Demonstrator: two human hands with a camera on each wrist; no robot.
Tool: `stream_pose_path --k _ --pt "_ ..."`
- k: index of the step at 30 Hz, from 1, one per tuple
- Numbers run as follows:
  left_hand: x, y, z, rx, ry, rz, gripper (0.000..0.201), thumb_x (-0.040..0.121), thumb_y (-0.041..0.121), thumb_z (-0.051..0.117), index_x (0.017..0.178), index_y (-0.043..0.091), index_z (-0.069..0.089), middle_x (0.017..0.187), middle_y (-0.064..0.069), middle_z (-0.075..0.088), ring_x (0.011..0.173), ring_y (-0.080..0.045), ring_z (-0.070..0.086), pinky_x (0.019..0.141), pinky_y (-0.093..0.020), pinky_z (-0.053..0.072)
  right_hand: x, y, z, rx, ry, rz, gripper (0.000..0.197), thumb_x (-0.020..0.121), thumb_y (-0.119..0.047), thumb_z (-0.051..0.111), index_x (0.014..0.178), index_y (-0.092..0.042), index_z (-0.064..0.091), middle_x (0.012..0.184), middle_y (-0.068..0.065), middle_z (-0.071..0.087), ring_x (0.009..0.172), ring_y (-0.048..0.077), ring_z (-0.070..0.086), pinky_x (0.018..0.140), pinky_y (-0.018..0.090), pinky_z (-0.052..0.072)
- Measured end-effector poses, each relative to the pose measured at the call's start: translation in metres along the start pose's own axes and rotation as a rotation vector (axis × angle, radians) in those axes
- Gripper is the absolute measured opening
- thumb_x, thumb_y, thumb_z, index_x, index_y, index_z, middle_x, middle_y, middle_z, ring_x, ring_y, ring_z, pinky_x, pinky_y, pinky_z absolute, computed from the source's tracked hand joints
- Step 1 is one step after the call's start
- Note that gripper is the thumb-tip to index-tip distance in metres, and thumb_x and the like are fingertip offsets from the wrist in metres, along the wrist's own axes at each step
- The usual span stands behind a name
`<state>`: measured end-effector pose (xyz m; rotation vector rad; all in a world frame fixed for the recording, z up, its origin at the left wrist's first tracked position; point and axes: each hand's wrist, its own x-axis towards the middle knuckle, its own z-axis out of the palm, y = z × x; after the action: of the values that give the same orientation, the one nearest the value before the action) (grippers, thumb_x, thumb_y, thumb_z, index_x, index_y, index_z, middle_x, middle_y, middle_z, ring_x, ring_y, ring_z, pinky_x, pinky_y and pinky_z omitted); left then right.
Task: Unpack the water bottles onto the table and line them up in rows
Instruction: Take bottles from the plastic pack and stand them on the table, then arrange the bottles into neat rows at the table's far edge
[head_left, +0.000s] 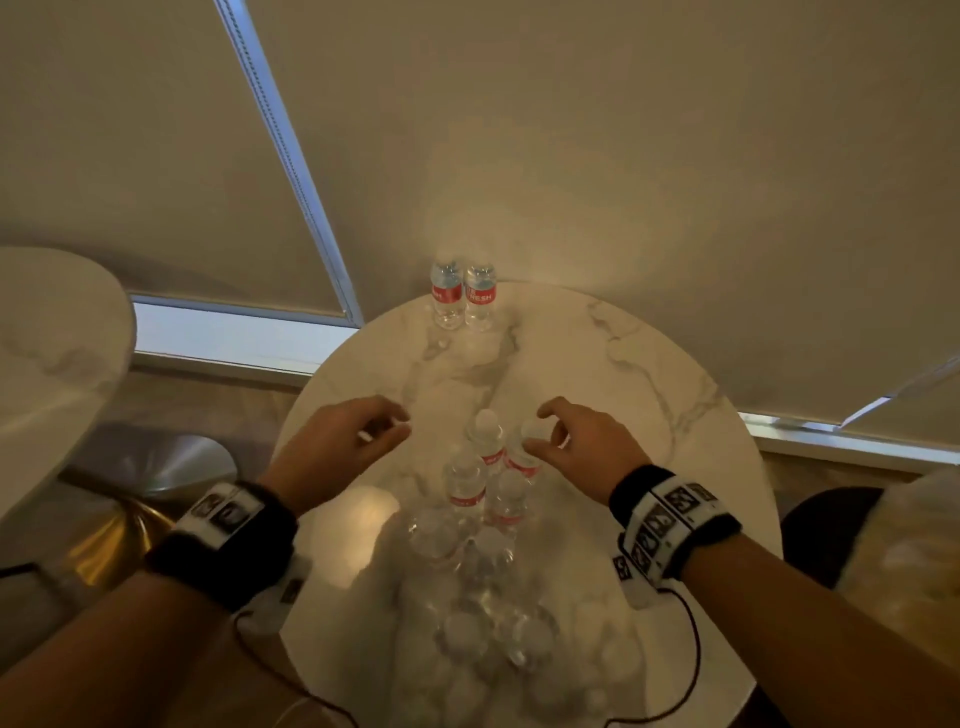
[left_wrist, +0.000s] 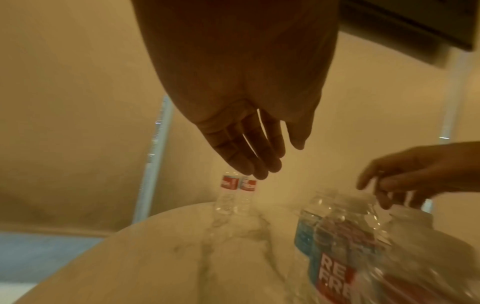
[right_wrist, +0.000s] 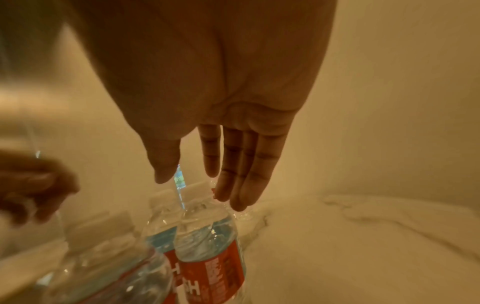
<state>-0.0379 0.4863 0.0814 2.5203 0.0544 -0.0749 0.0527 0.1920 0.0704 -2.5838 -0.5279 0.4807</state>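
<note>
Going left to right: the person's left hand (head_left: 345, 434) hovers over the marble table (head_left: 623, 374) with loosely curled fingers, gripping nothing. I'd guess it's waiting for its own bottle.

In the middle sits the bunch of water bottles (head_left: 480, 519) with red labels, crowded at the near side, probably because that's where the pack got opened. I can make out four upright ones at the far end of the bunch. The rest is a blur of clear plastic, so I can't count them.

At the far edge stand two bottles (head_left: 462, 296), touching side by side, which looks like the start of a row.

The right hand (head_left: 576, 441) hangs over the cap of the front-right bottle (head_left: 522, 457), fingers slack and not closed on it yet.
</note>
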Motion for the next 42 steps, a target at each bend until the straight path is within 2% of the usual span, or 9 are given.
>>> stream_pose_path --k 2,5,9,13,19,24,27,37,42 --pt "0.037 0.012 0.009 0.052 -0.103 0.108 0.024 0.093 0.041 0.063 0.114 0.03 0.064 0.1 0.008 0.068 0.081 -0.006 0.064 0.078 -0.035 0.058 0.012 -0.013 0.003 -0.114 -0.054 -0.025 0.046 0.086 -0.056 0.059 0.119 -0.025 0.051 0.095 -0.002 0.058 0.082 0.016 0.053 0.071 0.029 0.038" --pt "0.075 0.027 0.03 0.083 -0.294 0.212 0.045 0.088 0.055 0.063 0.128 0.037 0.055 0.111 0.007 0.059 0.084 -0.009 0.062 0.077 -0.025 0.053 0.021 -0.016 0.012 -0.181 -0.073 0.001 0.039 0.089 -0.05 0.056 0.115 -0.022 0.049 0.103 0.005 0.06 0.09 0.026 0.058 0.072 0.032 0.038" --pt "0.103 0.028 0.057 0.148 -0.417 0.329 0.047 0.086 0.049 0.068 0.128 0.029 0.057 0.114 -0.001 0.055 0.087 -0.018 0.06 0.079 -0.029 0.05 0.027 -0.01 0.015 -0.181 -0.07 0.048 0.031 0.093 -0.042 0.053 0.112 -0.017 0.048 0.103 0.007 0.059 0.094 0.031 0.059 0.074 0.036 0.042" --pt "0.129 0.02 0.065 0.132 -0.412 0.406 0.037 0.09 0.038 0.069 0.12 0.017 0.062 0.113 -0.005 0.055 0.081 -0.014 0.051 0.076 -0.025 0.043 0.048 0.001 0.001 -0.192 -0.056 0.096 0.029 0.095 -0.036 0.051 0.114 -0.014 0.049 0.106 0.009 0.057 0.095 0.032 0.059 0.076 0.036 0.043" --pt "0.224 0.027 0.059 0.098 -0.356 0.386 0.038 0.089 0.027 0.071 0.123 0.012 0.064 0.119 -0.01 0.056 0.102 -0.024 0.058 0.082 -0.02 0.037 0.137 0.029 -0.039 -0.258 -0.01 0.142 0.031 0.096 -0.031 0.054 0.119 -0.011 0.051 0.112 0.013 0.057 0.099 0.036 0.058 0.081 0.04 0.047" --pt "0.317 0.034 0.057 0.114 -0.247 0.327 0.035 0.092 0.022 0.068 0.124 0.007 0.063 0.12 -0.017 0.056 0.107 -0.033 0.058 0.092 -0.031 0.041 0.221 0.045 -0.065 -0.304 0.026 0.084 0.028 0.094 -0.027 0.054 0.117 -0.011 0.054 0.112 0.015 0.058 0.099 0.037 0.057 0.084 0.043 0.047" --pt "0.348 0.031 0.057 0.139 -0.21 0.26 0.035 0.093 0.022 0.067 0.124 0.007 0.061 0.122 -0.016 0.052 0.105 -0.035 0.059 0.091 -0.035 0.044 0.254 0.048 -0.073 -0.312 0.048 0.055 0.029 0.093 -0.024 0.057 0.12 -0.012 0.054 0.113 0.014 0.058 0.099 0.036 0.058 0.082 0.041 0.046" --pt "0.37 0.026 0.063 0.221 -0.121 0.201 0.04 0.094 0.022 0.065 0.129 0.005 0.058 0.123 -0.017 0.053 0.107 -0.037 0.058 0.093 -0.043 0.048 0.301 0.045 -0.073 -0.309 0.073 0.007 0.033 0.092 -0.027 0.06 0.121 -0.012 0.053 0.111 0.016 0.058 0.1 0.037 0.057 0.083 0.042 0.046" --pt "0.359 0.032 0.057 0.222 -0.095 0.167 0.05 0.09 0.034 0.07 0.126 0.003 0.057 0.117 -0.016 0.057 0.104 -0.034 0.06 0.091 -0.043 0.05 0.292 0.049 -0.076 -0.258 0.05 0.025 0.042 0.09 -0.032 0.063 0.126 -0.019 0.048 0.111 0.015 0.059 0.101 0.035 0.057 0.079 0.037 0.042"
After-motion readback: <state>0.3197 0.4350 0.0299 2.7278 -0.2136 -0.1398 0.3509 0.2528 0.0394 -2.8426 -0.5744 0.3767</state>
